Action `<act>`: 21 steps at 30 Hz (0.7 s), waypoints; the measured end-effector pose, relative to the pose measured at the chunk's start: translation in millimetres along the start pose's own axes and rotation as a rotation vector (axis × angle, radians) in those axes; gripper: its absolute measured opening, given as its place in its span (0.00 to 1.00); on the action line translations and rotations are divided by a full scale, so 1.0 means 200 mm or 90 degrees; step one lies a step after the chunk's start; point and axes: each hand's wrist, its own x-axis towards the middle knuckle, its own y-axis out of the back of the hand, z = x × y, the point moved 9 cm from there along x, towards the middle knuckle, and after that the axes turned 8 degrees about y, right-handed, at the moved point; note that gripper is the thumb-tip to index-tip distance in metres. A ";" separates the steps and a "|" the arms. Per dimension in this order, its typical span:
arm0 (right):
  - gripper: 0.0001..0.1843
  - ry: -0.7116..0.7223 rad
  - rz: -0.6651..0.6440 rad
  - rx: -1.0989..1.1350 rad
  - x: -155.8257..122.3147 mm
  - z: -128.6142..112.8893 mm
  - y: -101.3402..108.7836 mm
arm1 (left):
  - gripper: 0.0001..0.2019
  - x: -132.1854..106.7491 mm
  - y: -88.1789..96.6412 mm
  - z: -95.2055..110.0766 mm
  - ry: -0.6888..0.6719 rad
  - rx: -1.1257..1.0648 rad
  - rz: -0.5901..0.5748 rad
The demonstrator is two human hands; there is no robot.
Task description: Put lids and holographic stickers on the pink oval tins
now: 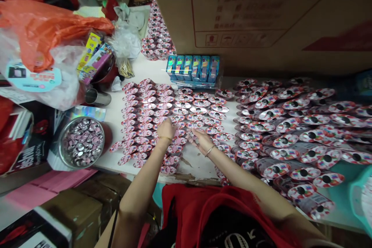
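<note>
My left hand (165,130) is closed, its fingertips down at the top of one of the oval-ended printed packages in the middle of the table; what the fingertips pinch is hidden. My right hand (201,140) is turned palm up just to the right, fingers curled around a few small silver round pieces (191,135). The packages (147,105) at the left carry pink round pieces on their tops. Those at the right (284,140) show dark round spots instead. A metal bowl (82,142) at the left is heaped with small pink and silver round pieces.
Blue shiny boxes (192,70) stand behind the packages, against a large cardboard carton (261,15). A metal cup (97,97) lies near the bowl. Orange and clear plastic bags (52,27) crowd the back left. A turquoise basket (357,193) is at the right edge.
</note>
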 end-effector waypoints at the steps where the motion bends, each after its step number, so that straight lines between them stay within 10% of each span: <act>1: 0.24 0.008 0.008 -0.001 0.01 0.00 0.00 | 0.12 -0.04 0.00 0.03 -0.040 -0.084 0.001; 5: 0.24 0.035 0.028 0.012 0.05 -0.02 -0.03 | 0.08 -0.22 -0.03 0.15 -0.222 -0.419 -0.105; 14: 0.24 0.081 0.036 0.029 0.15 -0.06 -0.11 | 0.14 -0.17 -0.01 0.21 -0.207 -0.542 -0.151; 18: 0.22 0.075 -0.003 -0.024 0.16 -0.08 -0.13 | 0.11 -0.09 0.14 0.11 -0.171 -0.283 0.126; 21: 0.22 0.048 -0.004 -0.048 0.14 -0.07 -0.11 | 0.12 -0.06 0.10 0.12 -0.197 0.032 0.151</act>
